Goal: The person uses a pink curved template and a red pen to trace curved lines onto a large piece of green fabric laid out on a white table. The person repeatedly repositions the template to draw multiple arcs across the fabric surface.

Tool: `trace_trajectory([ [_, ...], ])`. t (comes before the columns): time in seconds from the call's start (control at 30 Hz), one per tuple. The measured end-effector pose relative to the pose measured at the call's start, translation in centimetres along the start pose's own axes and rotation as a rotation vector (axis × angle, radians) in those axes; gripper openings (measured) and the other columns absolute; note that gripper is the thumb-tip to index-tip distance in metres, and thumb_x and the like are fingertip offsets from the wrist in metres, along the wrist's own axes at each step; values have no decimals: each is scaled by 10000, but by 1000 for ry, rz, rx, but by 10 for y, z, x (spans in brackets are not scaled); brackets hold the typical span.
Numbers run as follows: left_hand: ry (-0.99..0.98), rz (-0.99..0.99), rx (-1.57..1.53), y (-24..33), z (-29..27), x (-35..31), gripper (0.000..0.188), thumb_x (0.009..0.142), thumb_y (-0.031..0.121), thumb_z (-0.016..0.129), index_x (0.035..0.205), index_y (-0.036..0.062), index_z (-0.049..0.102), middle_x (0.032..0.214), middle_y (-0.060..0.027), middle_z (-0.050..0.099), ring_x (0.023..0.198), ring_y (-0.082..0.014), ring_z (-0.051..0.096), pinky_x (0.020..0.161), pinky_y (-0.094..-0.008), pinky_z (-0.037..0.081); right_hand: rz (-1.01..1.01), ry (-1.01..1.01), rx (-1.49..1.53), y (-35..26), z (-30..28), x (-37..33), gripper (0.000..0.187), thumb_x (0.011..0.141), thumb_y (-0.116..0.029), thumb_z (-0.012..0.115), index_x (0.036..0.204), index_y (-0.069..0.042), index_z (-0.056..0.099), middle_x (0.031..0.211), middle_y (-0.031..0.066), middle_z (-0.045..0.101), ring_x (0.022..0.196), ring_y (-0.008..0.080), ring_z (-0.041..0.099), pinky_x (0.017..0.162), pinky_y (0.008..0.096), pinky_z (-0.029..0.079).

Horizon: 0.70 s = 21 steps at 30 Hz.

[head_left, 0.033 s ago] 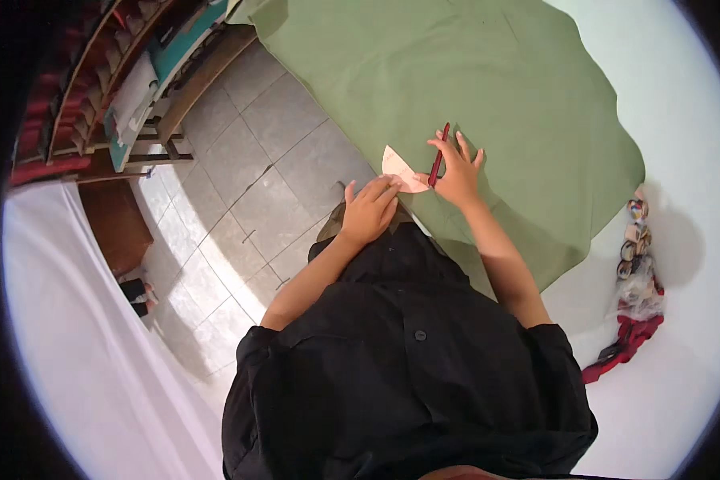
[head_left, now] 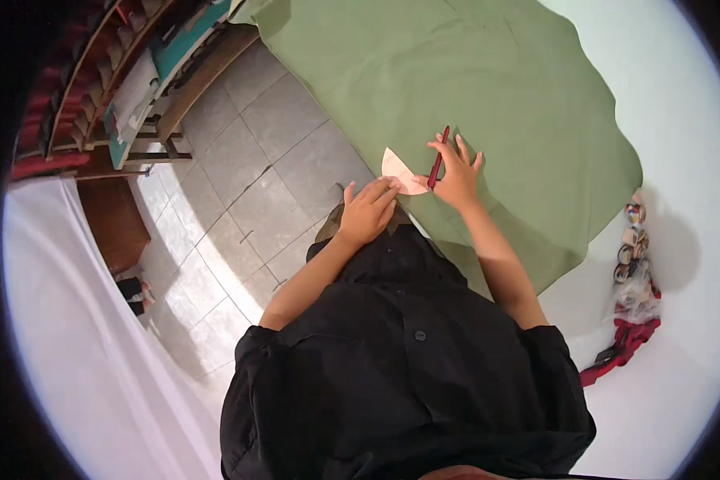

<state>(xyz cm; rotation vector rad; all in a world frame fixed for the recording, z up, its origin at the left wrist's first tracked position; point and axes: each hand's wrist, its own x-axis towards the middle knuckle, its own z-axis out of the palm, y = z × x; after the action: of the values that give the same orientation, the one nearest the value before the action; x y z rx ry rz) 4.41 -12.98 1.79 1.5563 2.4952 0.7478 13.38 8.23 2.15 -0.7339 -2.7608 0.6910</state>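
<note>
A small pale pink paper piece (head_left: 401,170), pointed at its far end and curved along one side, lies at the near left edge of a green cloth (head_left: 488,80). My left hand (head_left: 366,214) rests with outstretched fingers on the paper's near left side, its thumb apart. Between the thumb and index finger of my right hand (head_left: 458,182) sits a dark red pen (head_left: 438,157), slanting up and away. The other right fingers are spread over the cloth, and the thumb is beside the paper's right corner. My left fingertips cover part of the paper.
Grey floor tiles (head_left: 276,168) lie left of the cloth. A wooden rack (head_left: 80,88) and a teal-edged bench (head_left: 186,40) stand at the far left. White fabric (head_left: 80,320) hangs at the left. Tape rolls and a plastic bag (head_left: 636,298) are at the right.
</note>
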Motion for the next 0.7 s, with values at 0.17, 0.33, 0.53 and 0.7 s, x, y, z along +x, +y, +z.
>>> trace_trajectory([
  [0.17,2,72,-55,-17,0,-5,381,868,180,604,1247,161,564,1301,-26,544,1190,-187,534,997,-598,319,13,-10,-4,-3,-2,-2,745,627,-531,791,1252,-235,513,1423,3,477,1389,333,299,1024,732,104],
  [0.33,-30,96,-29,-28,-1,-9,513,848,186,621,1342,176,481,1347,-19,515,1205,-176,528,1066,-615,241,-10,18,-29,3,6,-2,755,610,-546,791,1244,-243,515,1424,-4,476,1383,329,308,1020,732,123],
  [0.53,22,173,113,-35,0,-8,563,826,185,634,1361,193,460,1359,2,503,1228,-167,507,1056,-665,199,12,-4,-64,0,6,-1,763,615,-566,779,1253,-238,519,1432,-10,465,1391,318,295,1029,731,110],
  [0.7,40,182,81,-40,3,-9,563,812,185,642,1349,209,476,1333,7,521,1237,-168,497,1065,-659,179,2,3,-53,4,8,-3,815,614,-622,763,1267,-205,511,1423,4,473,1386,335,297,1033,716,93],
])
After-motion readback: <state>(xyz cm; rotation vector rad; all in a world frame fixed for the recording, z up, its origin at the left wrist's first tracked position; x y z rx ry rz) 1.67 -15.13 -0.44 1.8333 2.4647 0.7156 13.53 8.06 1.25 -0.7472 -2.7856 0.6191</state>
